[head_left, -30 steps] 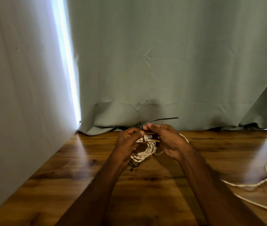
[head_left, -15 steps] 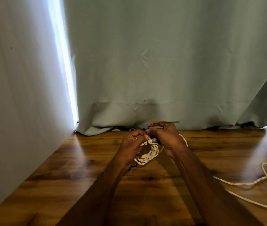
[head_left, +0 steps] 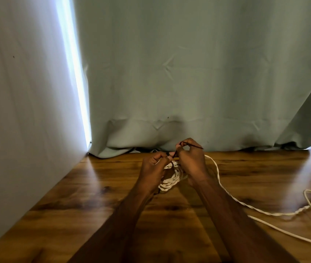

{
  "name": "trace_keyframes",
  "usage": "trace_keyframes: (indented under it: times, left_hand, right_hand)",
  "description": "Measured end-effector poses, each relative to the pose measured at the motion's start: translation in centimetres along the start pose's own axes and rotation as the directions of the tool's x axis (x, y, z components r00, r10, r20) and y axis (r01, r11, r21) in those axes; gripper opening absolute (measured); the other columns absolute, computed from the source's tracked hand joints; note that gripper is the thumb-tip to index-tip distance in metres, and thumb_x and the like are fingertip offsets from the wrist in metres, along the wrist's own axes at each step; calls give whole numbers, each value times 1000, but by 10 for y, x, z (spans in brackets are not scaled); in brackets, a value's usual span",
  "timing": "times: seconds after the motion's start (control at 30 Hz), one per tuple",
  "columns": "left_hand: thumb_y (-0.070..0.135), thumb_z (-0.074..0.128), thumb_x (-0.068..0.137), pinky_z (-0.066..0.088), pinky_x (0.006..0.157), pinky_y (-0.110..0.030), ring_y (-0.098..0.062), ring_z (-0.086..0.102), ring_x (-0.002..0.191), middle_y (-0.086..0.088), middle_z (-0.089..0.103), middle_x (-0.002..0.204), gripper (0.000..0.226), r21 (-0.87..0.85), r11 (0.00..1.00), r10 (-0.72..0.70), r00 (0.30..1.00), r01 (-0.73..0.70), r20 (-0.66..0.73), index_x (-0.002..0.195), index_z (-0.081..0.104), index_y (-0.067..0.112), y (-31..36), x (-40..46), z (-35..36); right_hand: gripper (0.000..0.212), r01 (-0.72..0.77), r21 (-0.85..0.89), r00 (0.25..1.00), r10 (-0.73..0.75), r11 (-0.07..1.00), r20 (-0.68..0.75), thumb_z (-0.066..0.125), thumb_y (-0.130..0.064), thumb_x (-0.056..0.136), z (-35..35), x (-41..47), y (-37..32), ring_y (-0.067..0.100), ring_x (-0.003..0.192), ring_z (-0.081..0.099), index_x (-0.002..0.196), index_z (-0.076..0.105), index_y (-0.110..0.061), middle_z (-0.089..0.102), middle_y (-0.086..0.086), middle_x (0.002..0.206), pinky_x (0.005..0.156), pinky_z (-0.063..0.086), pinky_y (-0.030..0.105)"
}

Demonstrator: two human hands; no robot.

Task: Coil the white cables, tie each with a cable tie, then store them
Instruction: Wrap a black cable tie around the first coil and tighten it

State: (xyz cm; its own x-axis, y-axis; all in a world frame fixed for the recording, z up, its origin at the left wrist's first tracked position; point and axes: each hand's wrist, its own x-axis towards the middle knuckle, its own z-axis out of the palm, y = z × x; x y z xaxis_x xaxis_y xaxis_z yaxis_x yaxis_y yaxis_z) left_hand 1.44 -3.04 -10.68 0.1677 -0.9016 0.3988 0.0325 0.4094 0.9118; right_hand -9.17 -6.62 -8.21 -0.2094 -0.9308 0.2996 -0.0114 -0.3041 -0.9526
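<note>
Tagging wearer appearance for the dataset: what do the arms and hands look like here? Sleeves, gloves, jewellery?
Both forearms are bare right to the bottom edge of the frame; no sleeves show. The left hand and right hand wear no gloves. No watch, ring or wristband is visible, and no markings can be made out.

Dim scene; daylight through curtain [head_left: 188, 73] gaps (left, right); glare streaks on table [head_left: 97, 186]; soft focus, edges bowed.
</note>
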Motion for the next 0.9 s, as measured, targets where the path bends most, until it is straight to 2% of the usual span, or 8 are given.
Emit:
trace_keyframes:
  times: [0.1,0.27,0.4,0.57,0.67,0.77,0.83,0.9]
  left_hand:
    - [8,56,97,30,41,-18,-6,42,36,6,50,46,23,32,999,14,1000,-14,-12,75,63,8,2,-3,1]
    - [14,58,97,44,48,-25,-12,56,50,1,61,61,17,43,996,85,992,-81,-96,82,67,17,4,-7,15]
    - [26,57,98,49,66,-21,2,63,79,13,66,82,14,376,908,265,949,-186,-170,88,62,35,0,-10,23]
    - [27,54,98,48,62,-23,0,61,76,13,64,78,12,448,872,337,905,-196,-260,88,61,28,-5,-15,28]
    - [20,57,98,47,59,-22,-4,61,72,9,64,73,15,404,875,382,892,-266,-241,84,63,22,-6,-12,21]
    - [16,56,98,50,64,-34,-9,61,73,7,62,74,16,317,902,355,922,-294,-155,84,61,20,-6,-5,9]
    - [17,52,100,50,62,-40,-11,59,69,7,59,73,19,304,905,339,937,-298,-88,84,56,26,-8,-4,4]
    - [20,47,102,47,57,-40,-9,55,65,6,55,71,21,359,882,343,938,-305,-44,82,50,27,-10,-6,6]
  right_hand:
    - [8,150,-275,988,-155,949,4,51,-17,104,5,-5,-2,12,80,61,104,58,-15,63,-1,90,66,46,20]
    - [1,304,-223,935,-335,926,-119,55,-7,101,10,-7,2,0,67,52,100,55,-8,55,-6,77,52,38,6]
    - [8,300,-211,924,-338,930,-180,58,-3,98,10,-10,2,5,70,55,104,55,-7,58,-1,83,53,40,5]
    - [7,309,-201,916,-348,930,-200,60,-5,97,14,-11,5,7,72,55,103,57,-8,59,-1,86,55,40,3]
    - [5,159,-146,968,-183,976,-171,56,-11,101,15,-6,2,15,79,59,99,60,-14,60,-2,88,58,41,3]
    - [19,-200,91,979,194,976,67,55,-11,100,4,3,1,30,72,68,82,63,-10,64,11,77,62,58,35]
    - [17,-370,106,909,336,923,247,54,-6,100,-7,2,-3,25,59,69,89,67,-2,67,15,77,50,57,34]
    - [17,-374,24,887,350,927,301,52,-4,100,-15,2,-5,20,55,68,95,69,1,68,16,79,48,53,28]
